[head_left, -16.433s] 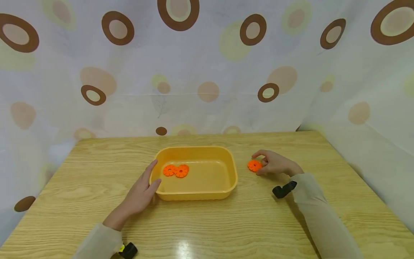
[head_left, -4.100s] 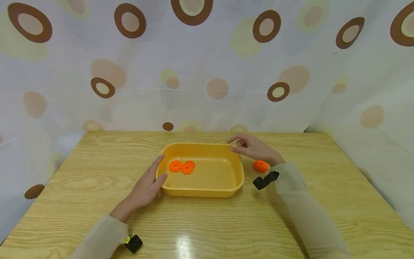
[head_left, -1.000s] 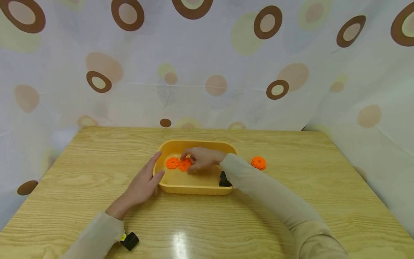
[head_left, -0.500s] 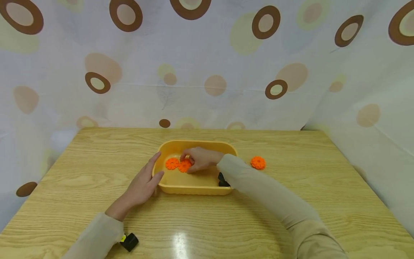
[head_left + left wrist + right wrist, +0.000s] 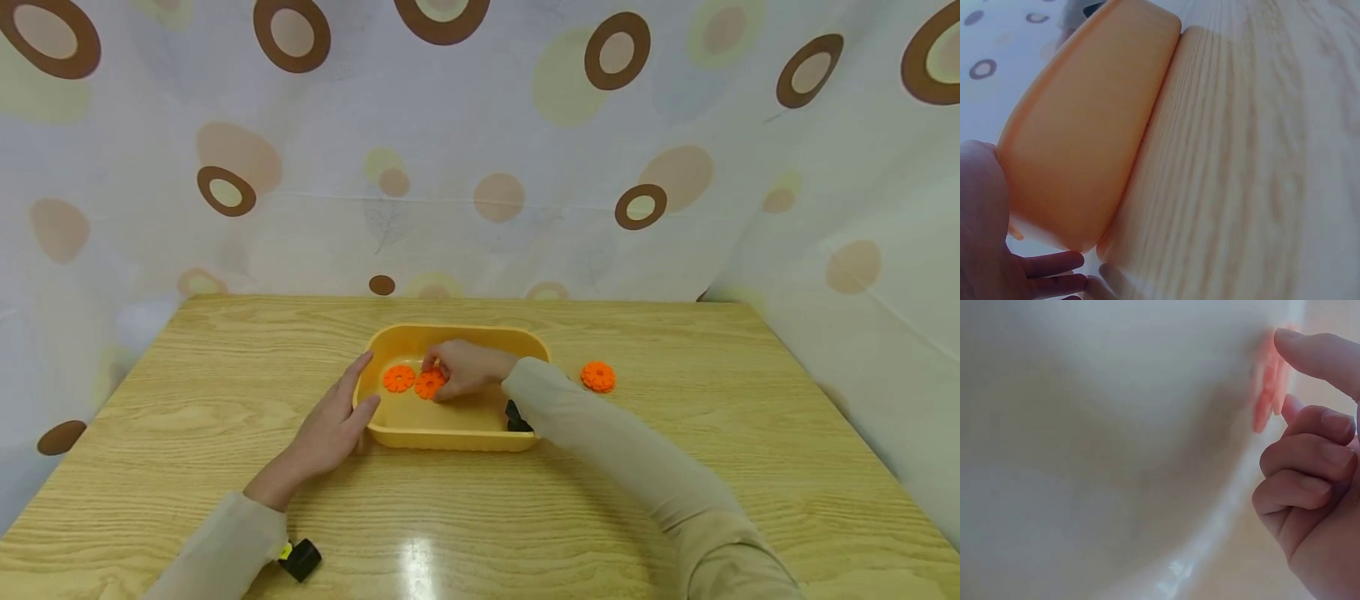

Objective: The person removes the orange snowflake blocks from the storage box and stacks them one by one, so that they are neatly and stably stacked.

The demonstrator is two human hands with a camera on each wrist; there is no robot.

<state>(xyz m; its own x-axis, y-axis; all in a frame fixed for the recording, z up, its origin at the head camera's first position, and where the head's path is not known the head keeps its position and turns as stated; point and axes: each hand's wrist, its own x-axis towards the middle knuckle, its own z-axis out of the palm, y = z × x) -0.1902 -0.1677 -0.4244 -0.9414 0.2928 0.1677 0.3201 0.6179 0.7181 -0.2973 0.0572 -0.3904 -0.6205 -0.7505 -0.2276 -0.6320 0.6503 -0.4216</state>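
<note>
A yellow plastic basin (image 5: 450, 440) stands mid-table with two orange notched, flower-shaped discs lying side by side inside it. My right hand (image 5: 471, 367) reaches in and pinches the edges of the right-hand disc (image 5: 429, 385) between thumb and forefinger; its other fingers are curled in the right wrist view. The left disc (image 5: 398, 379) lies free, a narrow gap away. My left hand (image 5: 330, 429) rests against the basin's left end, fingers straight, thumb at the rim. The left wrist view shows the basin's outer wall (image 5: 1091, 119) beside that hand.
To the right of the basin, several overlapping orange discs (image 5: 598, 377) lie in a small pile on the wooden table (image 5: 480, 517). A patterned cloth (image 5: 450, 250) hangs behind the table and along its right side. A black wrist camera (image 5: 517, 418) sits over the basin's front right.
Over sixteen seconds my right hand has moved from the disc on the right into the basin. In the last half second, the pinched disc has shifted slightly right, away from its neighbour.
</note>
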